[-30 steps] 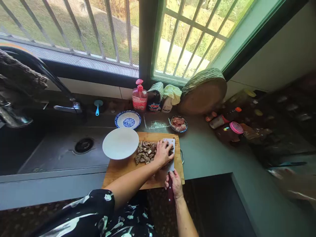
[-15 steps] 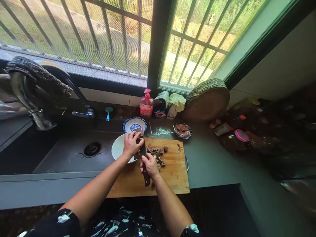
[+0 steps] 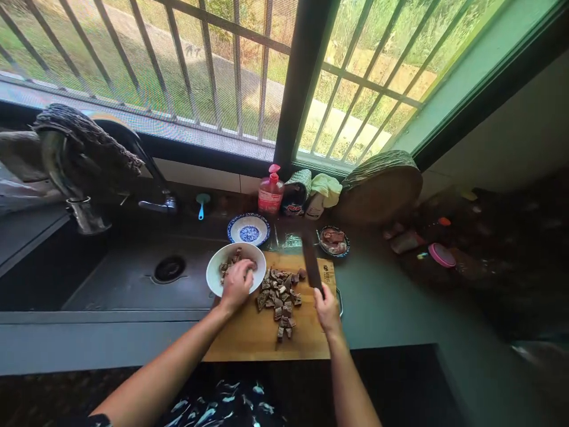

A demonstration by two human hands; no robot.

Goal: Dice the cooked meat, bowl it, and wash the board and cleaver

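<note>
Meat pieces between hands, cleaver right

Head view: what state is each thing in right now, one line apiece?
White bowl: upright, part filled with meat pieces.
Left hand: over the bowl's rim, fingers curled.
Right hand: gripping the cleaver.
Cleaver: blade raised off the board.
Cutting board: flat, chopped meat scattered on it.
Blue-patterned dish: empty.

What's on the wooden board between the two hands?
In the head view, a loose heap of chopped meat pieces lies on the cutting board, between the left hand at the white bowl and the right hand gripping the cleaver.
</note>
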